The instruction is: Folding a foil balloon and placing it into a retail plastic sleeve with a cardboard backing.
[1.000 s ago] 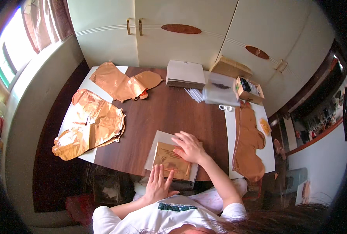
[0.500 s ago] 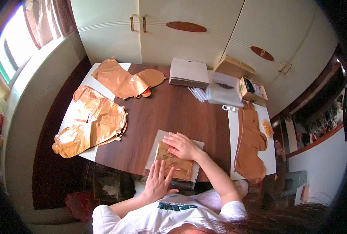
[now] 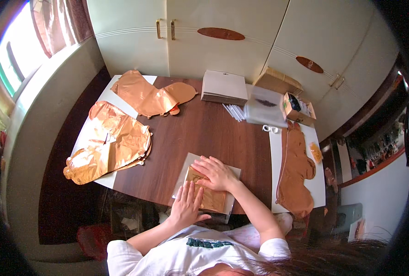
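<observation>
At the near edge of the table, a folded copper-gold foil sheet (image 3: 214, 201) lies flat on a pale card that looks to be in a clear plastic sleeve (image 3: 181, 178). My right hand (image 3: 215, 175) rests palm down on the upper part of the foil, fingers stretched toward the left. From the lower left, my left hand (image 3: 185, 208) lies with its fingers extended over the foil's left side. Both hands are open and grip nothing; their fingertips are close together, and they hide part of the foil.
Flat, uninflated foil balloons lie at the left (image 3: 126, 152), far left (image 3: 144, 96) and right (image 3: 296, 170). Along the back stand a stack of pale cards (image 3: 224, 86), white straws (image 3: 233, 112), clear bags (image 3: 262, 108) and an open box (image 3: 300, 109). A small yellow packet (image 3: 315, 152) sits rightmost.
My left hand has slid a little farther up over the foil, closer to the right hand. The right hand has shifted only slightly.
</observation>
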The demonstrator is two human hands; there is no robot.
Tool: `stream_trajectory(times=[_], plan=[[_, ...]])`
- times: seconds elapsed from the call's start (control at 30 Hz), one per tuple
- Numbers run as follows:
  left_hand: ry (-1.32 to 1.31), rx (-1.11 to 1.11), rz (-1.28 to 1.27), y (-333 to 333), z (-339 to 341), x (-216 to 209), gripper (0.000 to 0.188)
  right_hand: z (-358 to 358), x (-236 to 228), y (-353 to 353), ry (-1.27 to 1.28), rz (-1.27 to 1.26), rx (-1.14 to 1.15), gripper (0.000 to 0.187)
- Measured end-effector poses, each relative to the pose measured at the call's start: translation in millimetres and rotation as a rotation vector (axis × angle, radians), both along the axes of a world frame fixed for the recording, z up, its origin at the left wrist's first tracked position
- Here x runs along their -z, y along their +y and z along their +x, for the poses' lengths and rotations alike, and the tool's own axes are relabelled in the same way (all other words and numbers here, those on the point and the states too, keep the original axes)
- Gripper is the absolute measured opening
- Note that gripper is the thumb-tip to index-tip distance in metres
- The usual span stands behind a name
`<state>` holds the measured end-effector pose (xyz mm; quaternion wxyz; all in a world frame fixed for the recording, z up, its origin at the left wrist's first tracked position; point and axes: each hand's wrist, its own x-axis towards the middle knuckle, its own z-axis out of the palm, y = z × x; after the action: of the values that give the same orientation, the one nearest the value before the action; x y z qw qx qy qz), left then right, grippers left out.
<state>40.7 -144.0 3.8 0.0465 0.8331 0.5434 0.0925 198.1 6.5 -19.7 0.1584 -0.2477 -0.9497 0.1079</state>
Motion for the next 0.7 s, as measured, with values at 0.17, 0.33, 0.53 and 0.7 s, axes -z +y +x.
stream_trajectory(times=[0.17,0.33,0.53,0.7], plan=[[-0.075,-0.008,0.002,-8,-6,6,0.100,-1,-1,-2,-0.038,0.058,-0.006,0.061],[-0.038,-0.105,-0.072,-39,-17,-1,0.093,-2,-2,-2,-0.069,0.062,-0.003,0.062],[0.007,-0.196,-0.075,-53,-25,-8,0.083,-2,0,-4,-0.105,0.078,0.028,0.065],[-0.006,-0.212,-0.004,-48,-28,-5,0.081,-4,3,-7,-0.140,0.078,0.069,0.065]])
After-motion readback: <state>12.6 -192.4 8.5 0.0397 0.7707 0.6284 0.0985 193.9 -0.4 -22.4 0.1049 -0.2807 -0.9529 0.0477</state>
